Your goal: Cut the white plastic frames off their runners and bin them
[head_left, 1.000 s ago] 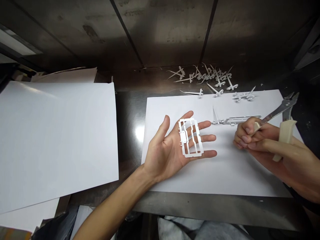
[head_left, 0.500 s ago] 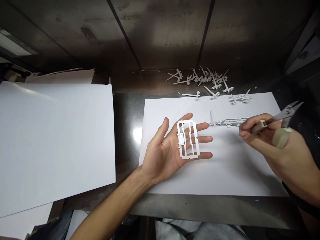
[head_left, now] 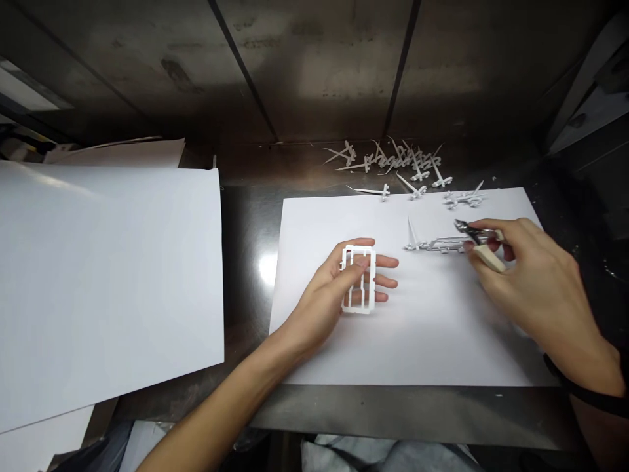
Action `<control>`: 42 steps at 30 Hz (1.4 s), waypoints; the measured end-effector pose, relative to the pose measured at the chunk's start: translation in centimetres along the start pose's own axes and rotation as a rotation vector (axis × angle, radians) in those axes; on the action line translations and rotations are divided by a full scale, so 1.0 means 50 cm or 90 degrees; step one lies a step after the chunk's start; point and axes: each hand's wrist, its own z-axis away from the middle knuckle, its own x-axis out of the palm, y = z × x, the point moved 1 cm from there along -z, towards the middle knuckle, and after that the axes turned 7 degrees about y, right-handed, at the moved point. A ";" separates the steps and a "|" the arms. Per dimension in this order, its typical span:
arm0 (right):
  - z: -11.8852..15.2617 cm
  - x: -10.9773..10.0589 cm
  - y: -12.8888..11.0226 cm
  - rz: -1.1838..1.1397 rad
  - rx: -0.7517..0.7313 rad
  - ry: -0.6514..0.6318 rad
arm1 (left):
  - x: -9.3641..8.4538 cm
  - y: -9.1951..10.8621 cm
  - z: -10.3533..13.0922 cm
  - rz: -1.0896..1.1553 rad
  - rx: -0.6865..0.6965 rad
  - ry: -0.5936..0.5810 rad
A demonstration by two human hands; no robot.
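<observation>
My left hand (head_left: pixel 322 295) holds a white plastic frame (head_left: pixel 372 282) with thin inner bars, the thumb pressed across it and the fingers behind. It is raised over a white paper sheet (head_left: pixel 432 334). My right hand (head_left: pixel 528 272) grips a pair of nippers (head_left: pixel 489 257) with pale handles; their metal jaws point to the upper left. Just left of that hand, more thin white frame parts (head_left: pixel 442 244) lie on the sheet, partly behind the nippers. A small white piece with a long spike (head_left: pixel 413 239) lies at their left end.
Several spiky white plastic offcuts (head_left: pixel 405 157) are heaped behind the sheet, a few at its far edge. A large stack of white paper (head_left: pixel 113 275) stands to the left. A metal wall (head_left: pixel 319 72) closes off the back of the metal table (head_left: pixel 344 410).
My left thumb has closed over the white frame, which lay on the open palm before. In my right hand the nippers have swung from pointing right to pointing left.
</observation>
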 end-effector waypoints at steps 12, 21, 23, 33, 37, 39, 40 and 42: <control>-0.003 -0.024 -0.016 -0.110 0.173 -0.023 | -0.031 -0.001 -0.004 -0.740 0.213 0.127; 0.027 -0.015 -0.024 -0.549 0.379 -0.238 | -0.024 -0.012 -0.002 -0.732 0.431 0.137; 0.041 -0.005 -0.043 -0.590 0.367 -0.334 | -0.010 -0.024 0.003 -0.575 0.381 0.016; 0.058 0.001 -0.067 -0.728 0.352 -0.481 | -0.005 -0.029 -0.010 -0.032 0.148 0.003; 0.059 0.003 -0.059 -0.757 0.374 -0.494 | -0.005 0.001 0.001 0.230 0.012 -0.030; 0.061 0.003 -0.057 -0.763 0.361 -0.493 | -0.004 0.011 0.006 0.325 -0.066 -0.063; 0.062 0.003 -0.055 -0.763 0.355 -0.490 | -0.004 0.015 0.007 0.359 -0.097 -0.083; 0.064 0.003 -0.051 -0.756 0.353 -0.485 | -0.004 0.019 0.007 0.408 -0.138 -0.125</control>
